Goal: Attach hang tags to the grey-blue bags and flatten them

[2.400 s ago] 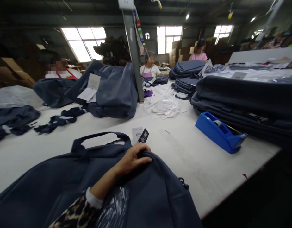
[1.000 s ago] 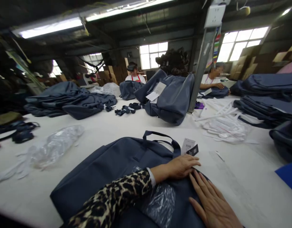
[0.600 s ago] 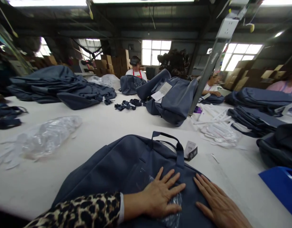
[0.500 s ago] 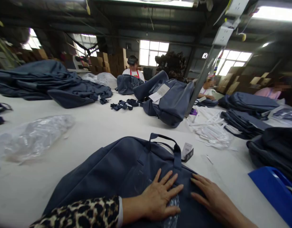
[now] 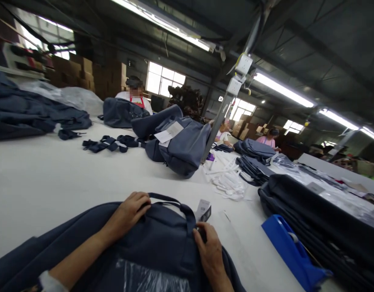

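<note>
A dark navy bag point(image 5: 162, 239) lies in front of me with its carrying handle point(image 5: 174, 199) standing up at the far edge. Clear plastic point(image 5: 153, 280) covers part of its near face. My left hand point(image 5: 129, 215) curls its fingers on the bag's top edge, beside the handle's left end. At the handle's right end my right hand point(image 5: 209, 249) pinches the bag between thumb and fingers. A white and black paper tag point(image 5: 203, 210) stands just beyond the right fingertips.
Beyond the bag, another navy bag point(image 5: 183, 146) with tags rests near a metal post point(image 5: 219, 121). Dark straps point(image 5: 110, 144) and white strips point(image 5: 227, 174) lie on the white table point(image 5: 53, 178). At right are a blue plastic holder point(image 5: 290, 247) and stacked bags point(image 5: 314, 219). Co-workers sit behind.
Both hands have moved from lying spread on the bag to its top edge, on either side of the handle, with fingers closed. The view has turned right.
</note>
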Demonstrator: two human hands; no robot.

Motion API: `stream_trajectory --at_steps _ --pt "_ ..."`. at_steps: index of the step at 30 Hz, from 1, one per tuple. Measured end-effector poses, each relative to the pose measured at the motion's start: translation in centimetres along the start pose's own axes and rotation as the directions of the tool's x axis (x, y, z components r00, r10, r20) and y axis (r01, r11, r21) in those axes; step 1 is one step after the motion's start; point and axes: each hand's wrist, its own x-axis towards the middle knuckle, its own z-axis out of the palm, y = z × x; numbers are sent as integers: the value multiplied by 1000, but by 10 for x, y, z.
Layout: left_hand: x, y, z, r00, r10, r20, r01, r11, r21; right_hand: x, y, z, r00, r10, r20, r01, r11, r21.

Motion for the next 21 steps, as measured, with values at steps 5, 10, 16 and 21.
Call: stream_trajectory --at_steps 5,10,16,21 --pt "2 -19 -17 970 -112 -216 118 993 14 4 -6 -7 992 123 13 -123 992 29" --pt "7 -22 -42 960 -247 134 249 968 -2 15 -4 -8 943 267 198 -258 963 -71" --pt "2 -21 -50 941 -81 330 115 990 -86 15 -14 -19 962 188 196 -228 951 207" --pt "4 -15 -55 926 -15 378 66 990 -123 18 -34 -51 737 -278 616 -39 892 450"
